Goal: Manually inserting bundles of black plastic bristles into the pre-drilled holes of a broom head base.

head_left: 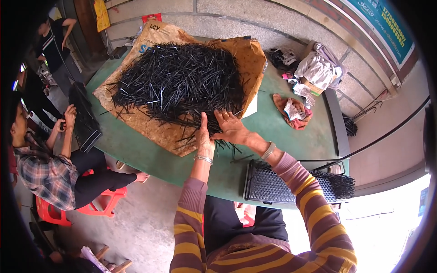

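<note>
A large heap of thin black plastic-looking sticks (182,82) lies on a flattened brown paper sack (150,129) across the green table (273,136). At the heap's near edge, my left hand (205,142) is turned edge-on with one finger stretched up along the sticks; its other fingers are partly hidden. Just right of it, my right hand (233,129) rests palm down with fingers spread over the sticks. The two hands nearly meet. Several loose sticks poke out below them. I see nothing gripped in either hand.
Near my right forearm lies a black perforated rack (271,184), with black sticks bunched at its right end. A crumpled cloth (293,111) and piled rags (318,68) occupy the table's right side. At left, a seated person (45,168) holds a dark rack (84,118); another person stands behind.
</note>
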Tool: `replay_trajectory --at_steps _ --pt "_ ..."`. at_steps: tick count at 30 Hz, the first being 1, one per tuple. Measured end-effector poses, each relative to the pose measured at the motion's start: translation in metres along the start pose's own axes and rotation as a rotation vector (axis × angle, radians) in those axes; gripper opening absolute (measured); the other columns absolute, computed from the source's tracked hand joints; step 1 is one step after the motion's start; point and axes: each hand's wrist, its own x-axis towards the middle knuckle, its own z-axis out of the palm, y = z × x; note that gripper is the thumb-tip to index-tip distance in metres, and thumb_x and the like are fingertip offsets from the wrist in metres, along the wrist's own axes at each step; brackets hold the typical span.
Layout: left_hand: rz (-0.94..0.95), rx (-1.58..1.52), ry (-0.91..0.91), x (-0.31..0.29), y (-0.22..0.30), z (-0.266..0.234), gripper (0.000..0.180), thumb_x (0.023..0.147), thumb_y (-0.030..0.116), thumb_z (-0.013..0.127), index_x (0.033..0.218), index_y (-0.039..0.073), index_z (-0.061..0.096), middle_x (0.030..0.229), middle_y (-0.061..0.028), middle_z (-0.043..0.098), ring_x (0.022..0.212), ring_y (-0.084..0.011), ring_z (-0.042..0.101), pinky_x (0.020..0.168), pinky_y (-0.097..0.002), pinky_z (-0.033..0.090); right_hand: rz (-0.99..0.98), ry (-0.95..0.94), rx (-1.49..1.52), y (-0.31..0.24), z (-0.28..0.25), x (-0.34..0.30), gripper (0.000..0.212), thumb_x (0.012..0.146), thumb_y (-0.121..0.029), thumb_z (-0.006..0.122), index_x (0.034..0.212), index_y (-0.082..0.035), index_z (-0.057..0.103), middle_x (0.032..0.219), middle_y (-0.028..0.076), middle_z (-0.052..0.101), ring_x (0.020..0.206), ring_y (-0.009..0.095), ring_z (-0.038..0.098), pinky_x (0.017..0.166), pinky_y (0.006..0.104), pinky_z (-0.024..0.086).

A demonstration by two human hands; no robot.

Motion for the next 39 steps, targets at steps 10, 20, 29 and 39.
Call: replay_trajectory --at_steps 10,20,29,39 --pt "-0.209 -0.165 -0.162 -0.007 0.007 0.008 0.047 0.08 0.039 0.078 0.114 0.011 0.063 0.11 -0.0013 0.067 0.096 -0.0144 0.063 0.084 -0.0307 0.052 -0.288 0.189 -0.071 0.02 0.004 -0.011 0.058 0.089 -0.023 0.062 0.139 -0.001 0.041 0.143 0.016 0.044 0.134 0.036 0.04 0.11 0.0446 0.033" --pt "-0.31 -0.319 -0.313 0.003 0.014 0.023 0.046 0.082 0.034 0.075 0.111 0.001 0.064 0.105 -0.0104 0.07 0.096 -0.0246 0.066 0.089 -0.0449 0.054 -0.112 0.131 0.798 0.034 -0.02 -0.016 0.071 0.097 -0.056 0.045 0.143 -0.002 0.039 0.124 0.02 0.06 0.116 0.029 0.057 0.092 0.0374 0.048" --pt "-0.166 -0.335 -0.304 -0.003 0.022 0.032 0.031 0.084 0.032 0.074 0.098 0.005 0.065 0.092 -0.0057 0.068 0.087 -0.0176 0.064 0.084 -0.0354 0.053 0.019 -0.015 0.412 0.033 -0.008 -0.03 0.111 0.079 -0.069 0.063 0.149 0.003 0.018 0.136 0.028 0.048 0.118 0.03 0.055 0.098 0.0383 0.045" --pt "-0.033 -0.366 -0.121 0.001 0.021 0.036 0.036 0.083 0.031 0.075 0.104 0.005 0.063 0.099 -0.0072 0.068 0.092 -0.0211 0.063 0.09 -0.0417 0.052 -0.043 0.105 0.466 0.047 0.023 -0.024 0.044 0.093 -0.034 0.058 0.112 0.003 0.047 0.08 0.023 0.061 0.084 0.042 0.062 0.073 0.048 0.049"
